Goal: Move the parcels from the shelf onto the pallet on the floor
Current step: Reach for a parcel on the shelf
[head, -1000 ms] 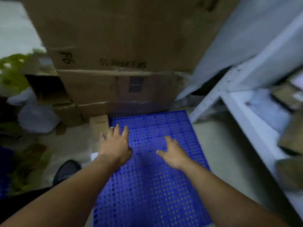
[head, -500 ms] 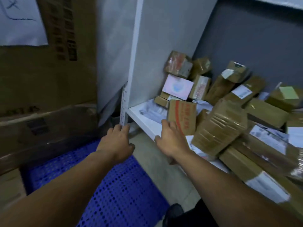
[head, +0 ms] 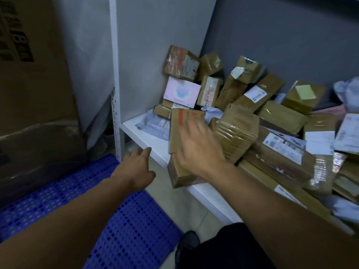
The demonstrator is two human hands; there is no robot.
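On the shelf, the right hand is blurred over the face of a red-printed box, so I cannot tell whether its fingers grasp the box or only lie flat on it. It hides the box's right edge and part of a small box below, which juts past the shelf lip. The parcels lie heaped on the shelf, cut off at the right border. The left hand is released, fingers straight, near the shelf lip. The left arm partly covers the blue pallet on the floor.
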